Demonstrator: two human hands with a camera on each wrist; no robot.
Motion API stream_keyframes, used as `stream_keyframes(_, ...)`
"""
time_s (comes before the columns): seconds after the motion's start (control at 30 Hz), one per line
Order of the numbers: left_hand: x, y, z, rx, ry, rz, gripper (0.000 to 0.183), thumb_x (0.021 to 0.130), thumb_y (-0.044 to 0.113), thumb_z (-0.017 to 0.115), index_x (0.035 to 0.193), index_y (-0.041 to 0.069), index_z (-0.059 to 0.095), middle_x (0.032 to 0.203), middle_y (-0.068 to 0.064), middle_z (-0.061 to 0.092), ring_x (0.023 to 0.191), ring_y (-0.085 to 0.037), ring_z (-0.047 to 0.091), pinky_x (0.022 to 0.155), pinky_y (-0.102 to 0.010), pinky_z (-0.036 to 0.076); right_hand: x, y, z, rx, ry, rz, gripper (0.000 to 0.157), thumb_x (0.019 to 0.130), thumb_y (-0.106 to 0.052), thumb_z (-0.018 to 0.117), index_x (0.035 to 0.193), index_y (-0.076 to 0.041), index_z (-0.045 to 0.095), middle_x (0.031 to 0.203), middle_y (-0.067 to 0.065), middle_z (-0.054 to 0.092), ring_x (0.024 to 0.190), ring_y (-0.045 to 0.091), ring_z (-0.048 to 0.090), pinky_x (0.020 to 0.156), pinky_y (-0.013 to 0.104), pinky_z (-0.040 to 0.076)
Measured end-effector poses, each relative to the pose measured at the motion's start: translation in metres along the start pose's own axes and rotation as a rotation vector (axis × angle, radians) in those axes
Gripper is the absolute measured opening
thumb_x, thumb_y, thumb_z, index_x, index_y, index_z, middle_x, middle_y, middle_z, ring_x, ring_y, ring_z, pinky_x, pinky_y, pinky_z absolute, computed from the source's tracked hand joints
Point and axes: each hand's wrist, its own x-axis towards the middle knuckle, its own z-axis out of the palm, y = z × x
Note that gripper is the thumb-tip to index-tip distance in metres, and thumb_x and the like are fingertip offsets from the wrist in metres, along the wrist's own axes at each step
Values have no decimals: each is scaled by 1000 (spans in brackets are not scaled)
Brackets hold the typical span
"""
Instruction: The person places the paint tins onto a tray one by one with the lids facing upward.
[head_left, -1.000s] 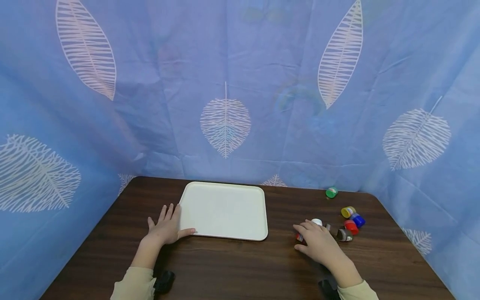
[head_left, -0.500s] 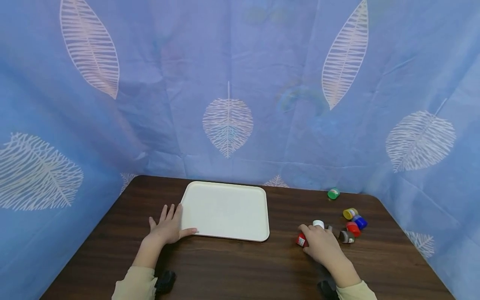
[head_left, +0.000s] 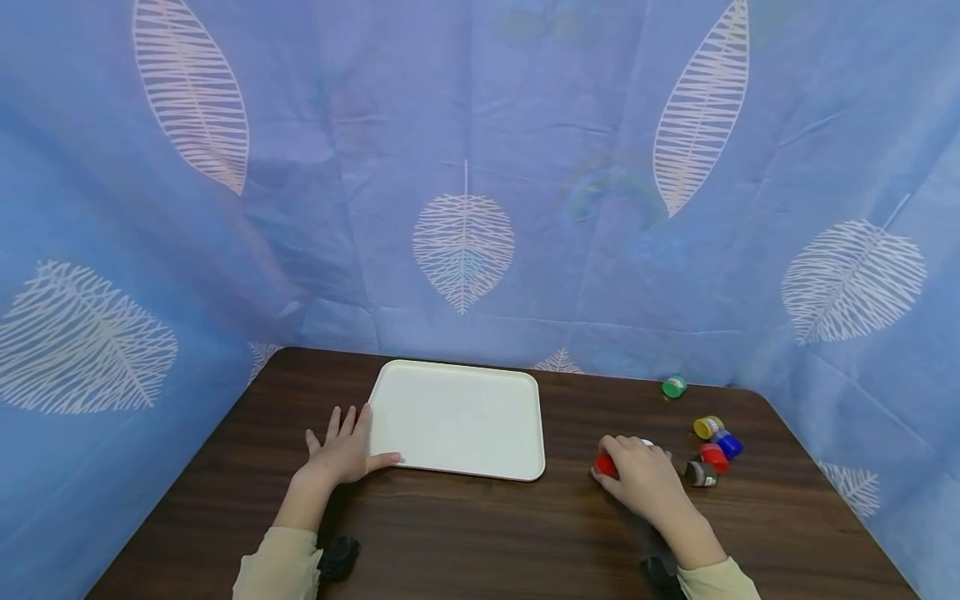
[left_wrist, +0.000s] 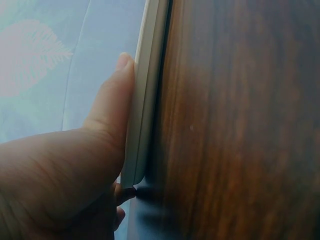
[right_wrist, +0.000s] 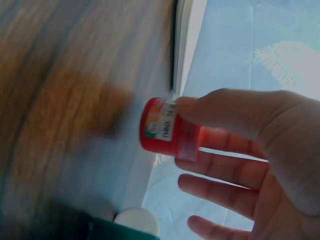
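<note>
My right hand (head_left: 641, 475) pinches a small red paint jar (right_wrist: 162, 127) between thumb and forefinger, close over the table right of the tray. In the right wrist view, the jar's printed label shows and the other fingers extend below it. My left hand (head_left: 339, 458) lies at the near left corner of a white rectangular tray (head_left: 457, 421), fingers spread along its left side. Its thumb (left_wrist: 110, 102) lies along the tray's near edge in the left wrist view. A white-lidded jar (right_wrist: 137, 220) sits just beyond my right hand, mostly hidden by it in the head view.
Right of my right hand stand a dark jar (head_left: 701, 474), a second red jar (head_left: 714, 457), a blue jar (head_left: 727, 443) and a yellow jar (head_left: 708, 427). A green jar (head_left: 673, 387) is farther back. A blue leaf-patterned curtain (head_left: 360, 250) hangs behind the brown table (head_left: 465, 533).
My right hand has closed its fingers on the red jar and turned it so its red end faces up more. The left hand stays at the tray; the head view has shifted slightly.
</note>
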Motion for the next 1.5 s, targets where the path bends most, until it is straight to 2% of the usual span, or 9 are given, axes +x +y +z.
stream_keyframes(0.27, 0, 1, 1, -2, 1, -11, 115, 79, 71, 62, 156, 3, 11, 160, -30, 11, 149, -48, -2, 105, -81, -3, 11, -21, -1, 5, 242, -114, 27, 75, -24, 80, 94, -11, 66, 82, 2, 66, 73, 19, 59, 62, 39, 51)
stream_keyframes(0.4, 1, 0, 3, 6, 7, -12, 114, 79, 71, 62, 157, 4, 11, 160, -29, 11, 149, -47, -2, 105, -81, -3, 20, -39, -1, 18, 308, -171, 27, 76, -25, 80, 95, -10, 67, 84, 2, 67, 75, 21, 60, 63, 38, 50)
stream_keyframes(0.57, 0, -2, 4, 16, 12, -9, 114, 79, 72, 61, 157, 5, 12, 161, -27, 10, 150, -46, -3, 105, -81, -3, 33, -64, 3, 39, 322, -223, 26, 77, -24, 79, 97, -12, 67, 86, 1, 67, 80, 20, 61, 69, 40, 52)
stream_keyframes(0.77, 0, 2, 10, 11, 11, -9, 114, 78, 73, 61, 157, 6, 13, 161, -26, 10, 150, -46, -3, 105, -81, -3, 49, -90, 8, 67, 364, -300, 24, 77, -23, 79, 96, -15, 68, 83, -2, 64, 80, 19, 61, 65, 37, 49)
stream_keyframes(0.9, 1, 3, 7, 5, 14, -22, 114, 78, 72, 62, 157, 6, 13, 161, -27, 10, 150, -46, -2, 105, -81, -3, 67, -109, 9, 76, 394, -350, 22, 78, -24, 78, 96, -16, 68, 83, -2, 65, 80, 18, 63, 65, 36, 50)
stream_keyframes(1.13, 1, -1, 4, 23, 15, -38, 113, 79, 72, 62, 157, 6, 12, 161, -26, 10, 150, -46, -3, 105, -81, -3, 96, -138, 11, 73, 389, -359, 21, 81, -27, 75, 98, -17, 68, 86, -2, 67, 81, 17, 63, 66, 33, 51)
stream_keyframes(1.5, 3, 0, 5, 50, 23, -48, 115, 76, 75, 60, 156, 5, 16, 160, -29, 14, 149, -48, 2, 105, -82, 0, 135, -167, 22, 99, 377, -367, 23, 84, -29, 73, 102, -16, 69, 92, -2, 68, 86, 17, 63, 71, 34, 52)
